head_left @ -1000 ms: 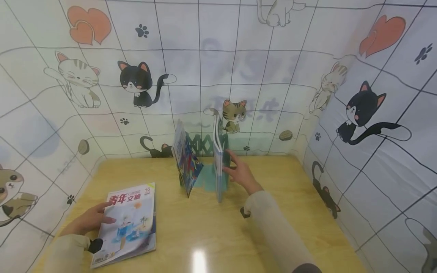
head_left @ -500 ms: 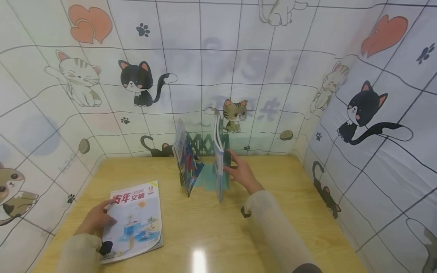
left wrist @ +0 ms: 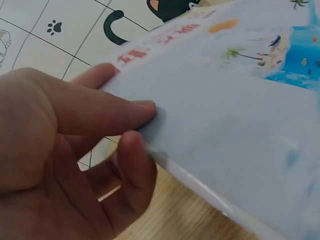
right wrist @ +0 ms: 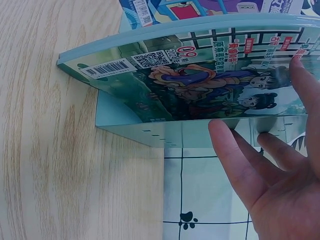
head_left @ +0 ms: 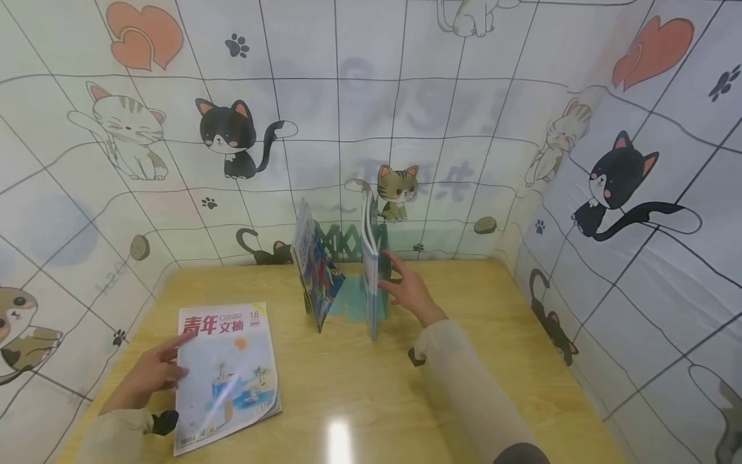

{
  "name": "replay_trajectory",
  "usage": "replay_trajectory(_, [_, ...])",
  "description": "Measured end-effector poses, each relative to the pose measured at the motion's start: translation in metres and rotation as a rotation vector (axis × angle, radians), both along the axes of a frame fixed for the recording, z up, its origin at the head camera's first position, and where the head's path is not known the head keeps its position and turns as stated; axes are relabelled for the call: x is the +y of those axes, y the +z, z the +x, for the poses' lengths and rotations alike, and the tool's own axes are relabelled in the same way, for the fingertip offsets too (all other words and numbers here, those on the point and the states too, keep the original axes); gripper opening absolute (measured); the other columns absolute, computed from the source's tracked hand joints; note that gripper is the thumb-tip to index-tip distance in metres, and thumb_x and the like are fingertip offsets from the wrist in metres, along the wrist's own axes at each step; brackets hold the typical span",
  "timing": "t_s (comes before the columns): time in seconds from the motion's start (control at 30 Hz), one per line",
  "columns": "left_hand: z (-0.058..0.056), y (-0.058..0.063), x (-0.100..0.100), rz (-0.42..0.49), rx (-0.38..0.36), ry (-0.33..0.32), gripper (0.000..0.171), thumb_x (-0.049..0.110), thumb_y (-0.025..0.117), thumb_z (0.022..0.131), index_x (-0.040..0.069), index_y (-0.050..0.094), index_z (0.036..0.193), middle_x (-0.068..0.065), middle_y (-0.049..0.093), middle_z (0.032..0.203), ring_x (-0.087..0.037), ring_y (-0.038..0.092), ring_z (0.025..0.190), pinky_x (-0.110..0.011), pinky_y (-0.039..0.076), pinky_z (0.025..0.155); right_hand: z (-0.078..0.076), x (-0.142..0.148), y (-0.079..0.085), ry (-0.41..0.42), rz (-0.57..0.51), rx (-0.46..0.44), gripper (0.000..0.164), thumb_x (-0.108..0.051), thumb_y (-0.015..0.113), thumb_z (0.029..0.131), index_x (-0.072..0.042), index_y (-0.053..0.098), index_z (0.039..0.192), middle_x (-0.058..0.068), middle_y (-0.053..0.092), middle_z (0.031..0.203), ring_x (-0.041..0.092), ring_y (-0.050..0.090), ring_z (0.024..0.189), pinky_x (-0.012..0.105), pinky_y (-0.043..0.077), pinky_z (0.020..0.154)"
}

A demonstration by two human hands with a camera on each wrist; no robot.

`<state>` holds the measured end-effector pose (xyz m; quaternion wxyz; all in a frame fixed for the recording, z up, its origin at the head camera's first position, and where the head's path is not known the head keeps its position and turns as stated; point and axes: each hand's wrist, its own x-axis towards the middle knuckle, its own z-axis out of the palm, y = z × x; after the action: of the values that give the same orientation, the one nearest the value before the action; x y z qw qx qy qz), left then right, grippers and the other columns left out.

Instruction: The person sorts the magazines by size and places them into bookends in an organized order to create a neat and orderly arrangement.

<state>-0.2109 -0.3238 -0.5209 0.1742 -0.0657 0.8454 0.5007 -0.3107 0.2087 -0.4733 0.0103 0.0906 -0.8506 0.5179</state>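
Observation:
A white magazine [head_left: 226, 361] with red title characters and a beach picture lies at the left of the table. My left hand [head_left: 147, 374] pinches its left edge, thumb over the cover and fingers below, as the left wrist view shows; there the magazine's near edge [left wrist: 195, 185] stands clear of the wood. At the back middle is a teal bookend [head_left: 355, 301] with magazines upright in it. My right hand [head_left: 410, 293] touches its right side with spread, fairly straight fingers. In the right wrist view, fingertips meet the bookend panel [right wrist: 185, 132] and an illustrated magazine's cover [right wrist: 210, 90].
On the bookend's left side, a blue, colourful magazine [head_left: 321, 277] leans outward, with a gap between it and the right-hand magazines [head_left: 371, 283]. The wooden table [head_left: 464, 283] ends at walls covered in cat-print cloth [head_left: 440, 116] at the back and sides.
The left hand and the white magazine have shifted slightly right and turned a little, its top edge now straighter. The right hand stays at the bookend.

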Motion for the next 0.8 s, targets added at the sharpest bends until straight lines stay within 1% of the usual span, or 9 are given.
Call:
replay_trajectory(0.07, [0.001,0.003,0.0,0.02,0.039,-0.001,0.08,-0.004,0.059,0.086,0.015,0.024,0.155,-0.034,0.03,0.147,-0.033,0.055,0.101,-0.039,0.054,0.074,-0.001,0.0,0.001,0.002,-0.002,0.005,0.075,-0.02,0.07,0.091,-0.034,0.029,0.153,0.023,0.037,0.149,0.04,0.06,0.111,0.051,0.058,0.064])
replay_trajectory(0.13, [0.003,0.006,0.001,0.021,0.086,-0.002,0.079,-0.005,0.059,0.086,0.015,0.025,0.155,-0.034,0.035,0.142,-0.033,0.054,0.099,-0.038,0.054,0.072,-0.001,-0.001,0.001,0.004,0.001,0.006,0.075,-0.02,0.07,0.092,-0.034,0.029,0.153,0.023,0.036,0.149,0.04,0.06,0.112,0.051,0.058,0.064])
replay_trajectory(0.27, [0.005,0.01,0.004,0.008,0.175,0.023,0.077,-0.006,0.06,0.086,0.016,0.03,0.153,-0.031,0.044,0.132,-0.032,0.053,0.097,-0.035,0.054,0.071,-0.002,0.0,0.0,0.008,0.006,0.005,0.075,-0.02,0.07,0.092,-0.034,0.029,0.153,0.023,0.037,0.149,0.04,0.06,0.111,0.044,0.059,0.06])
replay_trajectory(0.37, [0.007,0.014,0.005,0.013,0.258,0.04,0.074,-0.005,0.06,0.087,0.016,0.034,0.152,-0.026,0.051,0.127,-0.026,0.056,0.096,-0.032,0.054,0.072,-0.002,-0.001,-0.001,0.013,0.009,0.01,0.075,-0.021,0.07,0.092,-0.034,0.029,0.153,0.022,0.037,0.149,0.039,0.061,0.11,0.04,0.059,0.059])
replay_trajectory(0.43, [0.008,0.018,0.005,0.039,0.321,0.039,0.072,-0.005,0.059,0.088,0.017,0.035,0.152,-0.018,0.057,0.123,-0.021,0.058,0.094,-0.031,0.054,0.072,-0.002,-0.002,-0.001,0.016,0.002,0.008,0.075,-0.021,0.07,0.092,-0.034,0.028,0.153,0.022,0.037,0.149,0.04,0.061,0.11,0.042,0.059,0.06])
replay_trajectory(0.53, [0.008,0.021,0.007,0.107,0.407,0.029,0.068,-0.006,0.059,0.091,0.017,0.038,0.151,0.001,0.063,0.114,-0.013,0.061,0.09,-0.028,0.055,0.072,-0.002,-0.002,0.0,0.009,-0.001,0.001,0.076,-0.02,0.07,0.092,-0.036,0.028,0.153,0.023,0.036,0.15,0.041,0.06,0.11,0.042,0.059,0.061])
replay_trajectory(0.63, [0.008,0.025,0.013,0.148,0.443,0.017,0.066,-0.006,0.059,0.092,0.017,0.039,0.15,0.014,0.062,0.112,-0.01,0.06,0.09,-0.027,0.054,0.072,-0.001,-0.002,0.001,0.001,0.004,-0.007,0.075,-0.019,0.07,0.092,-0.037,0.029,0.153,0.025,0.036,0.149,0.042,0.06,0.11,0.039,0.059,0.059])
replay_trajectory(0.7, [0.007,0.029,0.019,0.166,0.454,0.013,0.065,-0.007,0.058,0.092,0.015,0.041,0.15,0.015,0.061,0.113,-0.01,0.06,0.092,-0.027,0.054,0.073,-0.001,-0.002,0.001,-0.004,0.012,-0.007,0.075,-0.019,0.07,0.091,-0.037,0.03,0.152,0.026,0.036,0.149,0.042,0.06,0.11,0.038,0.059,0.059])
replay_trajectory(0.8, [0.006,0.036,0.029,0.172,0.472,0.012,0.064,-0.008,0.058,0.091,0.014,0.043,0.148,0.014,0.062,0.114,-0.008,0.06,0.093,-0.026,0.054,0.073,-0.001,-0.002,0.001,-0.003,0.015,-0.006,0.075,-0.019,0.07,0.091,-0.036,0.03,0.152,0.026,0.035,0.149,0.044,0.06,0.11,0.042,0.059,0.061])
